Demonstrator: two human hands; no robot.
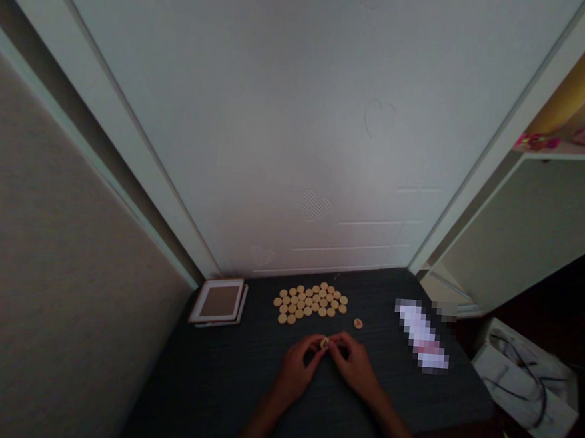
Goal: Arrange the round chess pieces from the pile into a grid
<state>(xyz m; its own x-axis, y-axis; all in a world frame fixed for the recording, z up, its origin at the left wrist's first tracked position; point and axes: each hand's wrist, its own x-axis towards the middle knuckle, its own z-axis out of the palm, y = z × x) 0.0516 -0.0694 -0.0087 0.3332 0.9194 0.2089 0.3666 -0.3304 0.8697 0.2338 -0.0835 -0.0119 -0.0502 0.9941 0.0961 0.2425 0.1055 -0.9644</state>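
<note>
Between the fingertips of both hands is a small round wooden piece (324,343) with a dark mark on its face. My left hand (298,368) pinches it from the left, thumb and forefinger closed. On the other side, my right hand (355,367) grips the same piece with its fingertips. Just beyond the hands lies a cluster of several similar round wooden pieces (309,301), flat and close together, with no marks that I can make out. A single round piece with a red mark (358,324) rests apart, right of the cluster.
The dark table (221,381) meets a white panel (297,146) at the back. Framed flat objects (219,301) are stacked at the left. A blurred-out bright item (422,338) lies at the right. A white box with cables (526,385) stands beyond the table's right edge.
</note>
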